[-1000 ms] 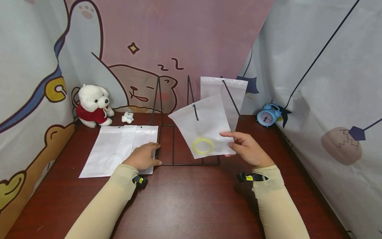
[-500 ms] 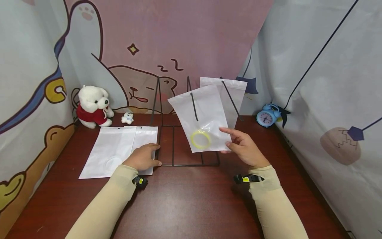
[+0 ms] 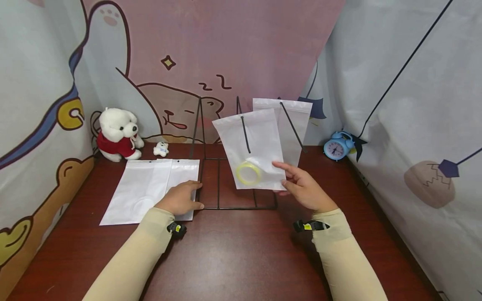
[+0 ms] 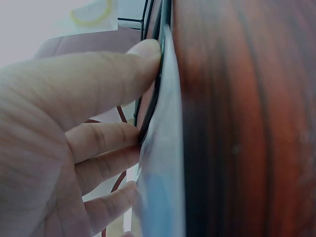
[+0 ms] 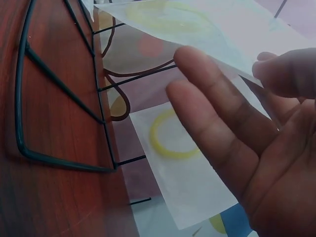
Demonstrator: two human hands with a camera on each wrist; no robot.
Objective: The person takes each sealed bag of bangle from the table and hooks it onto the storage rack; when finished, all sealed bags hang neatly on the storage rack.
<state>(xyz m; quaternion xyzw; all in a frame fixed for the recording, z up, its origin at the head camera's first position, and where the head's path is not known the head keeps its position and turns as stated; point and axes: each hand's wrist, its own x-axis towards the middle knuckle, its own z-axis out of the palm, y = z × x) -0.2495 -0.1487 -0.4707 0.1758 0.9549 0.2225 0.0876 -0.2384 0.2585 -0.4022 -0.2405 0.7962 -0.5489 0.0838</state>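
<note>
A white zip bag (image 3: 263, 138) with a yellow ring (image 3: 248, 173) showing near its bottom hangs by its top hole on the middle prong (image 3: 245, 133) of a black wire rack (image 3: 237, 207). My right hand (image 3: 303, 188) pinches the bag's lower right corner between thumb and fingers. A second white bag (image 3: 302, 112) hangs behind on the right prong; the right wrist view shows its yellow ring (image 5: 154, 133). At the rack's left side, my left hand (image 3: 180, 196) presses thumb and fingertips against the base wire (image 4: 160, 79). Two flat white bags (image 3: 128, 179) lie partly under that hand.
A white plush dog (image 3: 116, 129) in red sits at the back left, beside a small white figurine (image 3: 161, 149). On the back right stands a blue alarm clock (image 3: 335, 146). Printed cloth walls (image 3: 395, 104) enclose the dark wooden table (image 3: 233, 259).
The held bag has risen and slid farther back along the middle prong, then swung slightly left and straighter, my right hand moving with it. The left hand has stayed put.
</note>
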